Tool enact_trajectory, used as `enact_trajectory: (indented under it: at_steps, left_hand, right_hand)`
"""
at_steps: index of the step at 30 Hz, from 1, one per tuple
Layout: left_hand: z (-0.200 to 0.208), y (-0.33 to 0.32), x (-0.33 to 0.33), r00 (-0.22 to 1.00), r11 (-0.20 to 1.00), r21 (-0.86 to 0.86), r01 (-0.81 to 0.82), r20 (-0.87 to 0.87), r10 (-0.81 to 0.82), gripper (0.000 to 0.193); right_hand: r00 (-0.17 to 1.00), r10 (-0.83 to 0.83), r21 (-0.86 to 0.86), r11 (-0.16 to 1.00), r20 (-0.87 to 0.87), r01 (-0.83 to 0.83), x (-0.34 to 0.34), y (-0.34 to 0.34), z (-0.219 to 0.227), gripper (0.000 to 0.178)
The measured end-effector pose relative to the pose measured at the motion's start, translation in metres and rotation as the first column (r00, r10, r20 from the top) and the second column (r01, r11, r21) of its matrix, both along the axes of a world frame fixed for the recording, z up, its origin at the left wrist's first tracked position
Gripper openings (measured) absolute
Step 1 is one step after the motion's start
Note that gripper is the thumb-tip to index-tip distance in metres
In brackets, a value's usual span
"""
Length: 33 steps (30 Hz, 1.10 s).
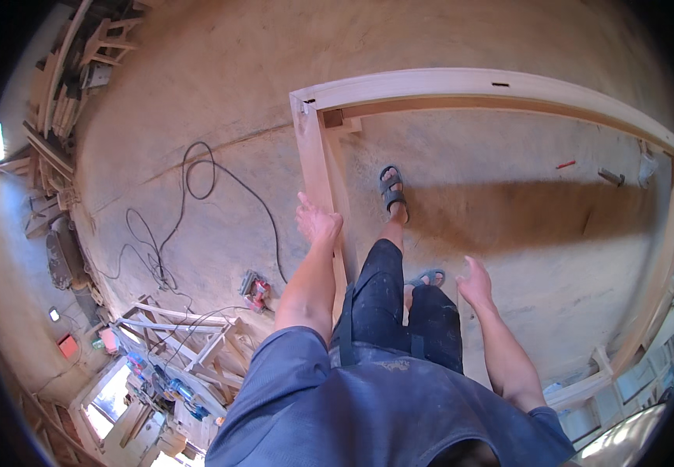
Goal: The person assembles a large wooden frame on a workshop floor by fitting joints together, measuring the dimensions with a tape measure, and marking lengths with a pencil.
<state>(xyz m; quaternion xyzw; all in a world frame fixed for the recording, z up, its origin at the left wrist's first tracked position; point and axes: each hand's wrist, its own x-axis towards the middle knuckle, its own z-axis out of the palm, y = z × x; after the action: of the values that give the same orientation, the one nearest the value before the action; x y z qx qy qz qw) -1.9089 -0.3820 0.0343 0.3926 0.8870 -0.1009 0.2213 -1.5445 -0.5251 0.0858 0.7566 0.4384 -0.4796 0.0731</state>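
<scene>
I stand inside a large rectangular wooden frame (pixel 430 80) of pale planed timber that lies around my feet. My left hand (pixel 319 223) is over the frame's left rail (pixel 315 159), with fingers stretched out and apart; whether it touches the wood I cannot tell. My right hand (pixel 475 284) hangs above the floor inside the frame, its fingers extended and nothing in it. Small slots show in the far rail, and a short block (pixel 334 117) sits in its left corner.
A black cable (pixel 184 198) loops across the floor on the left, near a red power tool (pixel 254 290). A wooden trestle-like structure (pixel 197 335) and a bench with tools stand at lower left. Timber is piled at upper left. A red stick-like item (pixel 566 165) and a hammer-like tool (pixel 610 177) lie inside the frame.
</scene>
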Motion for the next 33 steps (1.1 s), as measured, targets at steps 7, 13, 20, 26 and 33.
enact_trajectory:
  at_steps: [7, 13, 20, 26, 33]
  left_hand:
    - [0.093, -0.161, 0.014, 0.9, 0.914, -0.04, 0.403, 0.201, -0.388, 0.092]
    - [0.14, -0.277, -0.007, 0.795, 0.851, -0.131, 0.508, 0.452, -0.405, 0.087]
    - [0.151, -0.257, 0.002, 0.808, 0.847, -0.12, 0.517, 0.395, -0.437, 0.081]
    - [0.129, -0.155, 0.001, 0.92, 0.959, 0.045, 0.278, 0.275, -0.28, 0.078]
    - [0.051, -0.033, -0.013, 0.981, 0.988, 0.104, -0.117, 0.167, 0.098, 0.099]
  right_hand:
    - [0.896, -0.442, 0.027, 0.897, 0.048, 0.441, 0.099, -0.261, 0.022, 0.063]
    - [0.925, -0.326, -0.087, 0.934, 0.193, 0.347, 0.112, -0.438, 0.079, 0.034]
    - [0.921, -0.341, -0.159, 0.915, 0.186, 0.371, 0.084, -0.468, 0.079, 0.035]
    - [0.964, -0.197, -0.049, 0.977, 0.178, 0.208, 0.119, -0.321, 0.051, 0.036]
    - [0.969, 0.192, 0.295, 0.927, 0.156, -0.231, 0.132, 0.012, 0.033, 0.069]
